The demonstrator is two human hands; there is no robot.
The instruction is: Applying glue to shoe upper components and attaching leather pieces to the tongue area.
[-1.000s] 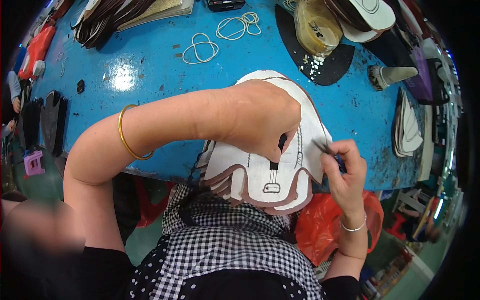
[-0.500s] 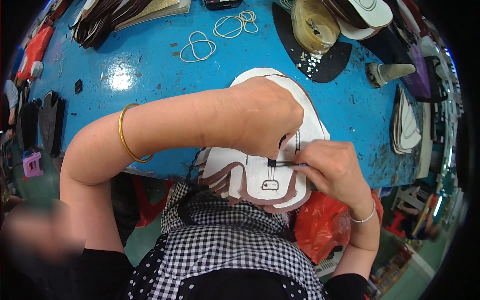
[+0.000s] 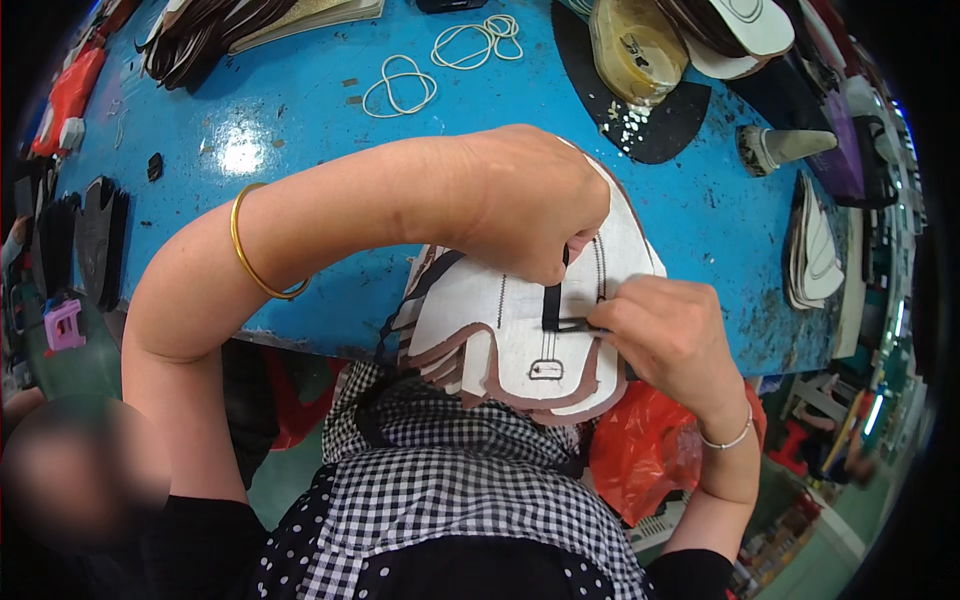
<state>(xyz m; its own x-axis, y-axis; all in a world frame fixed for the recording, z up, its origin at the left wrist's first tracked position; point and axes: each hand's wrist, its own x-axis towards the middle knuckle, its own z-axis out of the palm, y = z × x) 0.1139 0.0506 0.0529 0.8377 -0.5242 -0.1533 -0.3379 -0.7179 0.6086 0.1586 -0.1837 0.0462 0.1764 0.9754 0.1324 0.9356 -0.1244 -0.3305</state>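
Note:
A stack of white shoe-upper pieces [image 3: 460, 310] with brown edges lies at the table's front edge, partly overhanging it. Black stitch lines and a small black outlined rectangle mark the top piece. My left hand [image 3: 535, 205] reaches across above it, fingers closed on the upper end of a narrow black strip [image 3: 552, 305]. Below that hand the strip runs straight down over the white surface. My right hand [image 3: 670, 335] rests at the stack's right side, pinching a thin dark tool [image 3: 573, 325] whose tip touches the strip's lower end. The tool's kind is hidden by the fingers.
Cream elastic bands [image 3: 400, 88] lie on the blue table [image 3: 300, 130]. Behind them stand a yellowish container [image 3: 640, 60] on a black sheet and a cone-shaped object [image 3: 785, 148]. Cut pieces are stacked left and right. A red plastic bag [image 3: 650, 450] hangs below the table edge.
My left hand has moved slightly up and away, and a longer length of the black strip now shows below it. The right hand has stayed nearly in place with the tool.

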